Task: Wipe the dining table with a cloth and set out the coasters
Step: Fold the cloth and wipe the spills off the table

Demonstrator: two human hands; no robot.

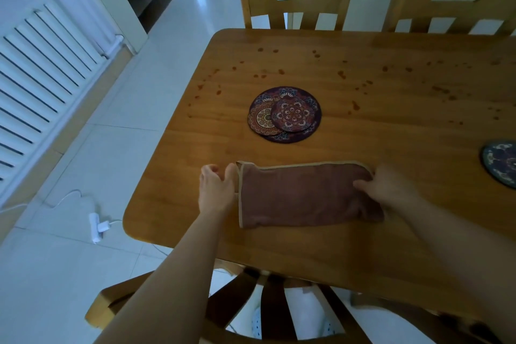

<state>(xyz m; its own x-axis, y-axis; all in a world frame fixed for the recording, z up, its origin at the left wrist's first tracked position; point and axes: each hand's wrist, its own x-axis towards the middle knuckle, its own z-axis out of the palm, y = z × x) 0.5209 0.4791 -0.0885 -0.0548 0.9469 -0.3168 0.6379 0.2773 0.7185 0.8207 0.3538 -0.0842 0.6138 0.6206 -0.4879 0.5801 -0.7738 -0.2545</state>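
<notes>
The left hand (216,190) touches the left edge of the brown cloth (307,195) with curled fingers, but I cannot tell if it holds it, a pile of coasters (284,114) lies past both hands, and the right hand (391,187) grips the cloth's right end on the table (391,86).

Folded brown cloth (304,195) w/ tan hem lies flat as an oblong near the front edge of the wooden table (391,98). Table's far half is spotted w/ dark drips. Three round mandala coasters (284,114) overlap mid-table (biggest underneath). A blue coaster (501,162) sits at rt.
</notes>
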